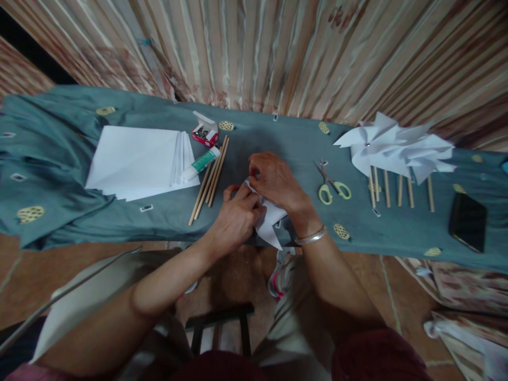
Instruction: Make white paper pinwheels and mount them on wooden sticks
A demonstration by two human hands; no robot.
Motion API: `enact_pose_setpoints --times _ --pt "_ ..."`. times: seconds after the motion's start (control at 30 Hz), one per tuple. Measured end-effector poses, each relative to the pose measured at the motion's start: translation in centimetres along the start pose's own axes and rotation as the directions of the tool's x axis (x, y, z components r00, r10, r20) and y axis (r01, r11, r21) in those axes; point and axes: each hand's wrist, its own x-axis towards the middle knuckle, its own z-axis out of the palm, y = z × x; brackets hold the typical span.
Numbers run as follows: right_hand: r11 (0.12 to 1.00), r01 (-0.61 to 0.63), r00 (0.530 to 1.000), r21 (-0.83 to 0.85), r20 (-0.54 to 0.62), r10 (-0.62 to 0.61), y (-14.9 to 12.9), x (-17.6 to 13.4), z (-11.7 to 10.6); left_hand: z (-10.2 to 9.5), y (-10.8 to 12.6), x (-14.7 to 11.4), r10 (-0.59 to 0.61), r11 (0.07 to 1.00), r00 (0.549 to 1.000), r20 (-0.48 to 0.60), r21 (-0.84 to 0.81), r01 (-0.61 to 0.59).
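Observation:
A white paper pinwheel lies at the table's front edge, partly hidden beneath both hands. My left hand is closed on its left side, fingers pressed on the paper. Over its upper part my right hand is bent in a pinch, with the fingertips close to the paper's centre; whether a pin is between them I cannot make out. Left of my hands lie several wooden sticks and a green-and-white glue stick. To the right rest scissors with light green handles.
On the left are a stack of white paper and an open red box of pins. Several pinwheels on sticks lie at the right, near a black phone. A green cloth covers the table; a pleated curtain hangs behind.

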Motion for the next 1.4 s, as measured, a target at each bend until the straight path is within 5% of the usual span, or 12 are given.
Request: enact_pose_setpoints --times 0.3,0.87,1.1,1.4 --pt "0.997 0.060 0.997 0.039 -0.054 -0.058 -0.3 -0.1 -0.2 0.1 0.1 -0.1 0.007 1.000 1.000 -0.030 0.015 -0.007" --pt "0.982 -0.085 0.996 0.170 0.037 0.079 0.1 -0.5 -0.5 -0.2 0.0 0.1 0.008 0.999 0.999 0.045 0.035 -0.009" --pt "0.992 0.021 0.994 0.123 -0.106 -0.008 0.6 -1.0 -0.3 0.3 -0.1 -0.1 0.022 0.999 1.000 -0.023 0.033 -0.021" --pt "0.996 0.083 0.985 0.020 -0.156 -0.079 0.0 -4.0 -0.2 -0.2 0.2 -0.3 0.008 0.999 1.000 -0.001 0.039 -0.008"
